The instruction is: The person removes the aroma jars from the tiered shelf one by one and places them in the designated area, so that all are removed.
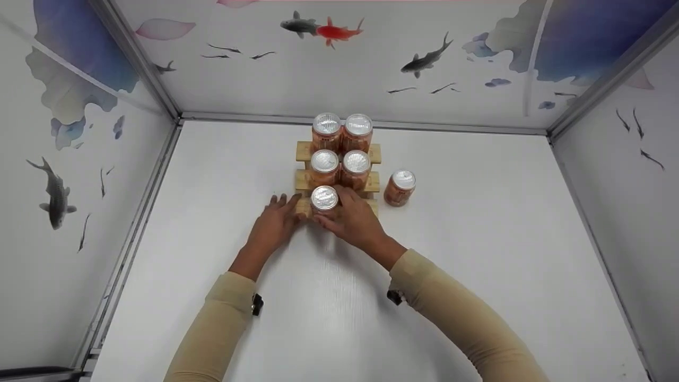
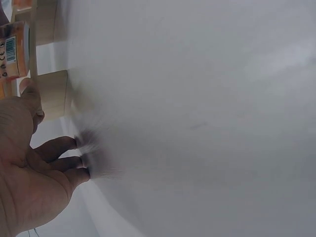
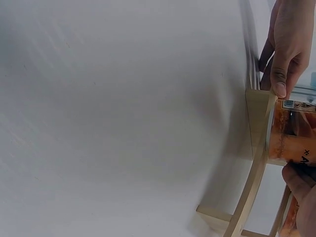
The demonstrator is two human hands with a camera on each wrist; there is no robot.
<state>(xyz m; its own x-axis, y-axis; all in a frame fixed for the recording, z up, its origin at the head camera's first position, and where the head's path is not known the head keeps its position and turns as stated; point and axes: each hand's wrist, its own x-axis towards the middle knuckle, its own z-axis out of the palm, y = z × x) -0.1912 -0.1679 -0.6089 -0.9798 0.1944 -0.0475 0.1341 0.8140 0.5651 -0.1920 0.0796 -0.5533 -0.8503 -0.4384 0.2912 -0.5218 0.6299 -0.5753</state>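
A three-step wooden stand (image 1: 301, 181) stands toward the back of the table, with two orange jars with silver lids on each of its upper two steps. On the lowest step is another jar (image 1: 324, 198), left of the middle. My right hand (image 1: 356, 218) grips this jar, thumb in front and fingers around its right side. My left hand (image 1: 273, 225) holds the left end of the lowest step between thumb and index finger; its other fingers (image 2: 74, 176) reach down to the tabletop. In the right wrist view the jar (image 3: 291, 131) rests upright against the step board.
One more jar (image 1: 400, 188) stands on the white table (image 1: 477, 239) just right of the stand. Panels printed with fish (image 1: 339, 33) enclose the table at the back and both sides, with metal framing (image 1: 366, 123) along the edges.
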